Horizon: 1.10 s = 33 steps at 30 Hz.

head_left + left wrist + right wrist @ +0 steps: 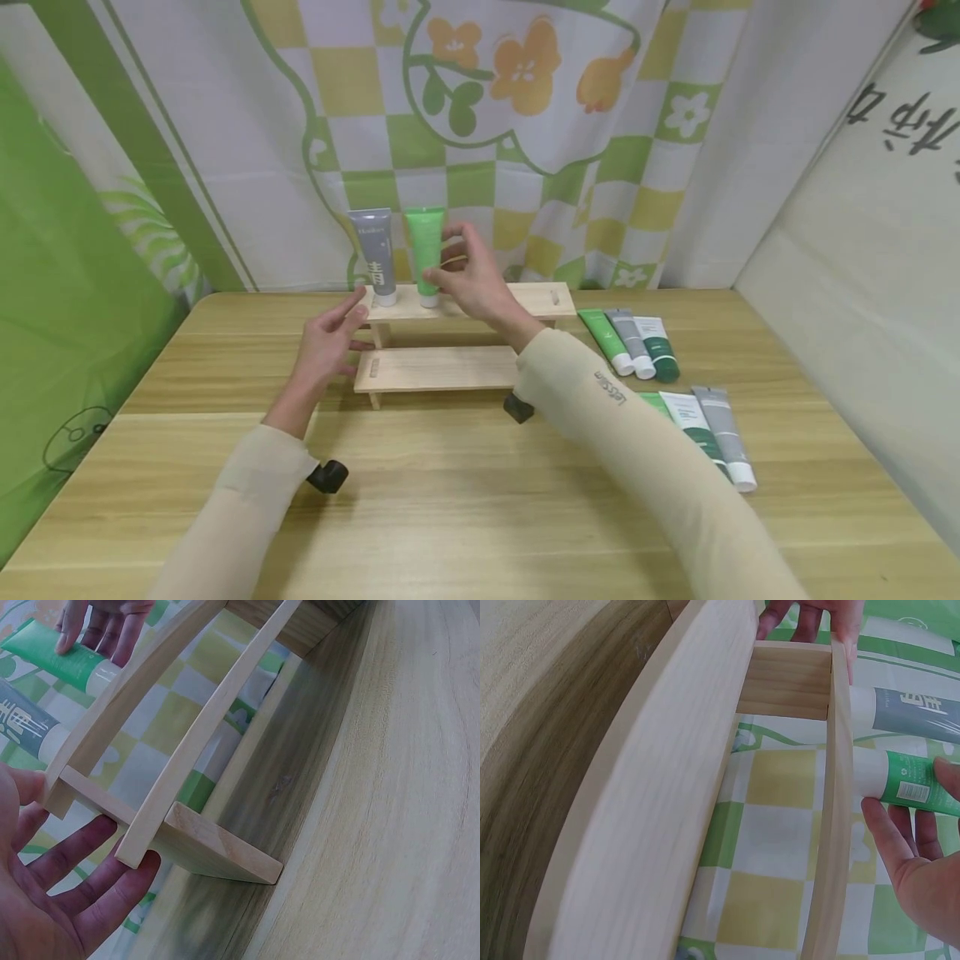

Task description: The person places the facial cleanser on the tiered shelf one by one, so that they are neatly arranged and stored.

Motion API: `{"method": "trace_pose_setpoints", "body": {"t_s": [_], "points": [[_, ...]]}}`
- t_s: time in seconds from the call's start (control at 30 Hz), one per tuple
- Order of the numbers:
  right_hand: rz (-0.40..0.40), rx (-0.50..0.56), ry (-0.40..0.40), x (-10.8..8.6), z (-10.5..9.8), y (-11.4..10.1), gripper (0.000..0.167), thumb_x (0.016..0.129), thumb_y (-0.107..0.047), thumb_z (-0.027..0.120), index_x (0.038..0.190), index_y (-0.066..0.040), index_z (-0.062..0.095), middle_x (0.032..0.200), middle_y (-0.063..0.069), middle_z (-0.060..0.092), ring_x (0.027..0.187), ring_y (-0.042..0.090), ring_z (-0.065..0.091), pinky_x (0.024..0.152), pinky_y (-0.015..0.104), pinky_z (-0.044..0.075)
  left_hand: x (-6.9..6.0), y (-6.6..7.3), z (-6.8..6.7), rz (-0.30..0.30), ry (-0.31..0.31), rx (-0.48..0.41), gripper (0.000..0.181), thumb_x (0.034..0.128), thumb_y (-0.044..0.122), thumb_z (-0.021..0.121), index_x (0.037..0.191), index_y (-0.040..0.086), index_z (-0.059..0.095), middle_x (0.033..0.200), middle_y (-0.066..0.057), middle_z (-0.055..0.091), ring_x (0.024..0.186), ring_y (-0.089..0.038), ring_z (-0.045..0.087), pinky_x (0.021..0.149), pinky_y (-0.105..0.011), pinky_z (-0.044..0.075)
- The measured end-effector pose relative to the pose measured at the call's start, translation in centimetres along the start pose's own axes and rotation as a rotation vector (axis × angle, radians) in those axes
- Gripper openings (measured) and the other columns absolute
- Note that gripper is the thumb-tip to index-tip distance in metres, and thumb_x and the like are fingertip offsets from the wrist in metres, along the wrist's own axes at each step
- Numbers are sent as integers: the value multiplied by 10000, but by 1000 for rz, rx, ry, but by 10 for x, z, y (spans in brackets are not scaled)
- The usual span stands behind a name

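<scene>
A two-tier wooden shelf (pixel 438 368) stands at the back of the table. On its upper tier a grey-blue tube (pixel 377 254) stands upright on its white cap at the left end. Just right of it is a green tube (pixel 425 246), also cap down, which my right hand (pixel 471 271) pinches between thumb and fingers; the right wrist view shows its cap at the tier's edge. My left hand (pixel 82 877) rests at the shelf's left end. Its thumb is by the upper tier, and its spread fingers touch the end of the lower one.
Right of the shelf lie a green tube (pixel 606 342), a grey tube (pixel 632 343) and a white-and-dark-green tube (pixel 657 348). Nearer the front is another row with a grey tube (pixel 725 437) and a white-and-green one (pixel 693 429). A patterned curtain (pixel 517 100) hangs behind the table.
</scene>
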State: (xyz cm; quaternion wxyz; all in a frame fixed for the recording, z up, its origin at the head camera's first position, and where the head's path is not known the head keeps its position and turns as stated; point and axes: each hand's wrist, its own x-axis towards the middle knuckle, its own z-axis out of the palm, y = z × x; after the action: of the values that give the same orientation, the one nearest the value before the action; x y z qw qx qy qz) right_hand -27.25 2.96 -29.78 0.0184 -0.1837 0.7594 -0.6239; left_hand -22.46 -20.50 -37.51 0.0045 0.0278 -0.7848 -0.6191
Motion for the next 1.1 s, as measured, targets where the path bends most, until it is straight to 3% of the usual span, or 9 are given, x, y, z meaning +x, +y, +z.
{"method": "trace_pose_setpoints", "body": {"t_s": [0.3,0.63,0.93,1.1], "points": [[-4,-22,5,2,5,-1,516,917,-20,725,1333,-122,437,1226,161,563,1069,271,623,857,345,585,0,1,0,9,1,15,523,1023,519,517,1519,383,422,1400,-191,561,1045,-409,656,640,-448,621],[-5,-78,14,2,9,-3,502,912,-51,739,1313,-155,456,1187,113,589,1063,237,617,889,361,562,1,1,0,3,1,19,527,1016,526,526,1515,392,425,1421,-186,540,985,-305,681,656,-452,620],[-5,-90,40,3,12,-1,495,913,-48,740,1309,-152,462,1157,101,592,1059,237,618,894,358,559,-1,2,0,13,-5,15,534,1017,517,528,1521,379,417,1426,-205,535,1027,-372,665,620,-428,616],[-5,-94,59,3,14,1,493,910,-50,744,1304,-153,466,1146,92,597,1048,226,620,896,355,557,0,0,0,12,1,19,533,1015,523,528,1518,376,427,1416,-185,552,984,-316,683,619,-426,615]]}}
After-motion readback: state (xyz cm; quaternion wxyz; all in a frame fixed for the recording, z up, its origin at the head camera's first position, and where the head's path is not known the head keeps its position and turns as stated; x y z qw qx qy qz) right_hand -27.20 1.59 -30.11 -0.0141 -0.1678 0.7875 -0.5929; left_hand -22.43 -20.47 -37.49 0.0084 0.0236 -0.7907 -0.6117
